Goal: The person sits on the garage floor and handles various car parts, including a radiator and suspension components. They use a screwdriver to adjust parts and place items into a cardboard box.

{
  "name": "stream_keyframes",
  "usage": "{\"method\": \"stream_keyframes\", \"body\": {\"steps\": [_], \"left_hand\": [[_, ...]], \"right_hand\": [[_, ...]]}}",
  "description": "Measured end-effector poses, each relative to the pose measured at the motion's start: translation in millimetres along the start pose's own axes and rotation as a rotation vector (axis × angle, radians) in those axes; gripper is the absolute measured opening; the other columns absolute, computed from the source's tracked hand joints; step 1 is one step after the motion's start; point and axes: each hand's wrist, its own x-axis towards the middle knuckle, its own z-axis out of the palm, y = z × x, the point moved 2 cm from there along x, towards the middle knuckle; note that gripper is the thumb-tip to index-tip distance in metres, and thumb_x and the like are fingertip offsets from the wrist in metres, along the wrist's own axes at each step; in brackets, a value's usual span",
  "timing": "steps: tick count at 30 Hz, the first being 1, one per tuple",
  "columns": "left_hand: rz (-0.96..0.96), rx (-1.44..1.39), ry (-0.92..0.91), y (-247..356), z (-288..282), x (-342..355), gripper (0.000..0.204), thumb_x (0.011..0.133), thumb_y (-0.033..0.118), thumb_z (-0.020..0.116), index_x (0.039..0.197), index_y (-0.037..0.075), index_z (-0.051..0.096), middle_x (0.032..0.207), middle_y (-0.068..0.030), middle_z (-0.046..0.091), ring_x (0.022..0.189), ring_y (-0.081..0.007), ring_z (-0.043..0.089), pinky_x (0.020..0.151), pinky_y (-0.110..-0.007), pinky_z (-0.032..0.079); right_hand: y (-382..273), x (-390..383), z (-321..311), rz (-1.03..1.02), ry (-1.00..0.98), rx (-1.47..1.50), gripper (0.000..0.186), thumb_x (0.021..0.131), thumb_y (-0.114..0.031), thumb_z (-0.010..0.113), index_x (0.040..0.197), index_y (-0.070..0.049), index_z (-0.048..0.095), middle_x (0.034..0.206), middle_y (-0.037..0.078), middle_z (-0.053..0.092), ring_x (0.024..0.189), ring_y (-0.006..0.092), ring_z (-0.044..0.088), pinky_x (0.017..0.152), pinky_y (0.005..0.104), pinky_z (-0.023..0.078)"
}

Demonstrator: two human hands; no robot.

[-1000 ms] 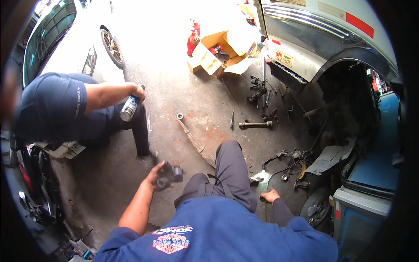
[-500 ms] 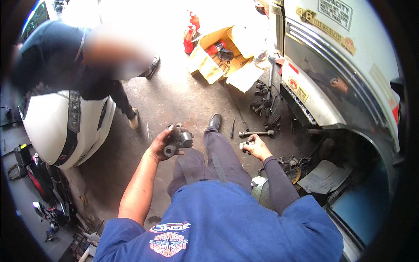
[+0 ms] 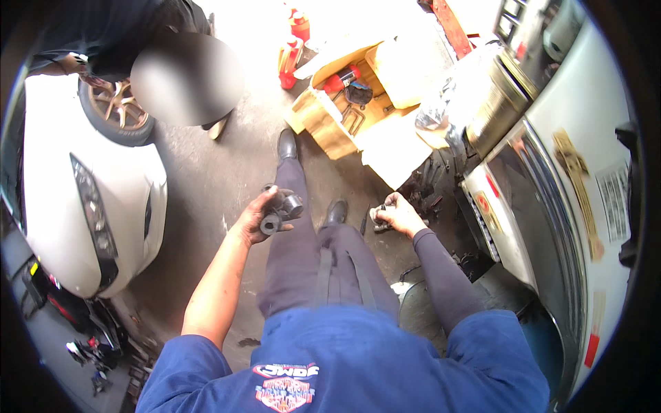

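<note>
My left hand (image 3: 255,219) is closed around several black cylindrical parts (image 3: 282,210), one showing a hole in its end, held above my leg. My right hand (image 3: 403,217) is closed on a small dark-and-silver metal part (image 3: 380,215), too small to make out exactly. Just behind it on the floor lie dark tools and parts (image 3: 427,182), partly hidden beside the vehicle.
A cardboard box (image 3: 323,120) with tools stands ahead, beside red bottles (image 3: 289,65). A white car (image 3: 124,193) is at the left, a van (image 3: 578,206) at the right, a motorcycle (image 3: 86,323) at lower left. Another person (image 3: 110,31) bends over the car.
I have risen and stepped forward, my feet now near the box. My right hand has come up from low by the floor, holding a part. The other person has moved farther forward along the car.
</note>
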Motion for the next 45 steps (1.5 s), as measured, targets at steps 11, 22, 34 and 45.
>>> {"method": "stream_keyframes", "body": {"steps": [11,22,34,45], "left_hand": [[-0.168,0.582,-0.068,160,30,403,0.052,0.096,0.052,0.082,0.121,0.009,0.071,0.100,-0.0051,0.075,0.082,-0.0175,0.073,0.066,-0.036,0.062],[-0.121,0.812,0.276,215,31,570,0.098,0.093,0.076,0.069,0.157,0.002,0.054,0.144,-0.0209,0.059,0.127,-0.0362,0.059,0.105,-0.048,0.051],[-0.410,2.454,-0.175,178,-7,651,0.082,0.089,0.042,0.081,0.154,-0.002,0.055,0.154,-0.0243,0.060,0.144,-0.0363,0.058,0.122,-0.044,0.045],[-0.240,1.926,0.230,189,-60,695,0.086,0.066,0.025,0.103,0.142,0.008,0.066,0.143,-0.0161,0.070,0.138,-0.0305,0.064,0.115,-0.040,0.052]], "right_hand": [[-61,370,22,0.356,0.146,1.154,0.011,0.102,-0.023,0.073,0.100,-0.012,0.072,0.088,0.003,0.073,0.075,0.0155,0.066,0.071,0.0318,0.055],[-28,468,-48,0.397,0.253,0.989,0.066,0.104,-0.040,0.069,0.159,-0.013,0.046,0.169,0.023,0.040,0.148,0.0424,0.049,0.116,0.0544,0.051],[-100,553,34,0.236,0.094,0.798,0.043,0.098,-0.032,0.077,0.122,0.003,0.072,0.110,0.009,0.074,0.089,0.0208,0.073,0.085,0.0355,0.062],[-102,761,87,0.327,0.449,0.022,0.071,0.103,-0.050,0.064,0.155,-0.003,0.055,0.145,0.034,0.064,0.140,0.0385,0.064,0.114,0.0409,0.052]]}}
